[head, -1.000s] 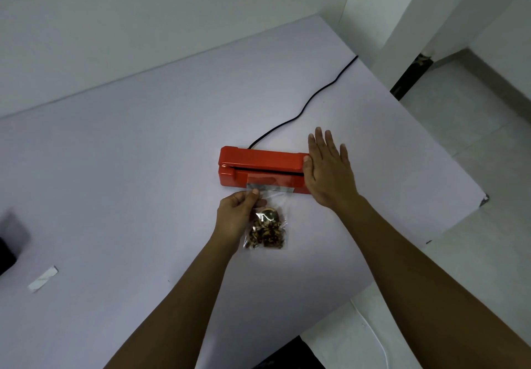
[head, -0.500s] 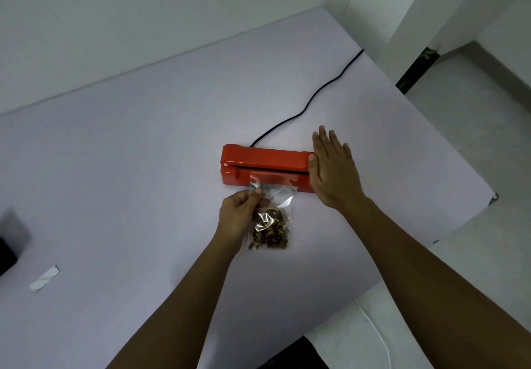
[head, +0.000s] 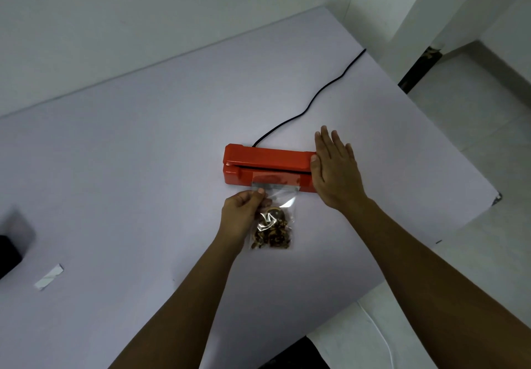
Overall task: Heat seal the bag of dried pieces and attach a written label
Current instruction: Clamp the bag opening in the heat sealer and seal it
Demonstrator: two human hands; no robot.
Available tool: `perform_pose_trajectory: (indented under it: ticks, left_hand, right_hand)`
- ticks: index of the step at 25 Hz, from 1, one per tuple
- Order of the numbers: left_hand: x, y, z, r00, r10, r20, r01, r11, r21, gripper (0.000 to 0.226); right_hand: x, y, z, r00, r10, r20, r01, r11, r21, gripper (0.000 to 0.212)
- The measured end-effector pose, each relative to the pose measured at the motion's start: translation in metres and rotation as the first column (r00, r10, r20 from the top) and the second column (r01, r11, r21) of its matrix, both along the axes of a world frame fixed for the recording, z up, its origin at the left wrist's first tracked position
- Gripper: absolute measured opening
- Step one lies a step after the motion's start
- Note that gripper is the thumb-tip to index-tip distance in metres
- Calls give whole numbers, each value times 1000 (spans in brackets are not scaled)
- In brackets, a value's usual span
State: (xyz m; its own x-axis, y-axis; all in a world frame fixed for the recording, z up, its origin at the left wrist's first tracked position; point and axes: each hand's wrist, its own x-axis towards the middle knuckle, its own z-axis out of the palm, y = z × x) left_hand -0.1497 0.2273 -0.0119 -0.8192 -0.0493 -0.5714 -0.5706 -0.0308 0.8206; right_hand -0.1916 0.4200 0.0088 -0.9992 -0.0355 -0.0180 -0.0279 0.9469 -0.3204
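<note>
White table [head: 143, 167], bag [head: 273, 219] mouth on sealer [head: 267, 164]; left hand [head: 244, 216] pinching

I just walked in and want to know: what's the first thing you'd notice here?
The bright red heat sealer stands out most, lying mid-table on the pale tabletop, its black cord trailing away to the far edge. The right hand lies flat on its right end. The left hand pinches a clear bag of dried pieces, the bag's top lying against the sealer's front.
</note>
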Motion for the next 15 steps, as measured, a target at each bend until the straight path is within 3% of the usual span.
perform_pose_trajectory:
  ticks: [15]
  left_hand:
    - [-2,1,0,1000,15,-13,-15,1000,14,20]
  right_hand:
    - [-3,1,-1,1000,8,-14,-8,999,-36,57]
